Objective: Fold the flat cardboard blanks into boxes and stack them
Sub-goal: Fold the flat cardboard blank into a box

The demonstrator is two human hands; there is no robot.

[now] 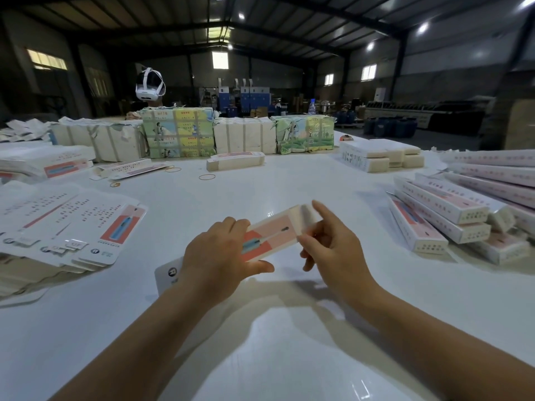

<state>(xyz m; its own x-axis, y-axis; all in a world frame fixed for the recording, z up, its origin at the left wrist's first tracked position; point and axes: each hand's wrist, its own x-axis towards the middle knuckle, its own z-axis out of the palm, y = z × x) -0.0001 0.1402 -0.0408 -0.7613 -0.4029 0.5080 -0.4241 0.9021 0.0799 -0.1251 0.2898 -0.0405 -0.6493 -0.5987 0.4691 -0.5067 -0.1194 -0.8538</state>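
box in hand: a long narrow carton [272, 237] with a pink and coral printed face, held above the white table [289, 328] near the middle of the view, tilted so its far end rises to the right.
left hand: the left hand [220, 256] grips the near end of the carton, fingers curled over the top edge and thumb under the lower edge.
right hand: the right hand [333, 250] pinches the far end, index finger stretched up along the pale end flap, the other fingers curled below it.
flap: a white printed flap [168, 274] sticks out below the left wrist; whether it belongs to the held carton i cannot tell.
flat blanks: a thick stack of flat blanks [63, 224] lies at the left on the table, printed side up, well apart from the hands.
folded boxes: a pile of folded boxes [451, 215] lies at the right, stacked in layers with their ends toward the camera.
far row: wrapped bundles [179, 131] stand in a row along the far side of the table, 2 with colourful printed wrap.
small items: rubber bands [207, 177] lie on the table between the bundles and the hands; 1 small stack of blanks [236, 161] sits just in front of the row.
background: a white headset [150, 85] shows above the bundles, and a water bottle [312, 107] stands further right.
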